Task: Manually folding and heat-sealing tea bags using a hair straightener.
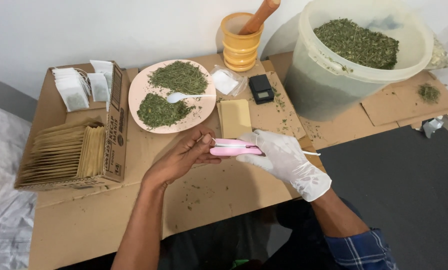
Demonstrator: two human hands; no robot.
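Both my hands meet over the cardboard-covered table (pixel 219 190) on a small pink bar-shaped device (pixel 234 148). My bare left hand (pixel 181 157) pinches its left end with thumb and fingertips. My right hand (pixel 284 157), in a white glove, grips its right end from above. A thin white cord (pixel 311 153) trails from under the gloved hand to the right. A tan paper packet (pixel 235 117) lies flat just beyond the device.
A pink plate (pixel 204 112) holds two heaps of green dried herb and a white spoon (pixel 176 97). Left stands a cardboard box (pixel 115 125) of tan envelopes and white tea bags. Behind: a yellow mortar with pestle (pixel 241 42), a small black scale (pixel 261 88), a large translucent bucket (pixel 329 85) of herb.
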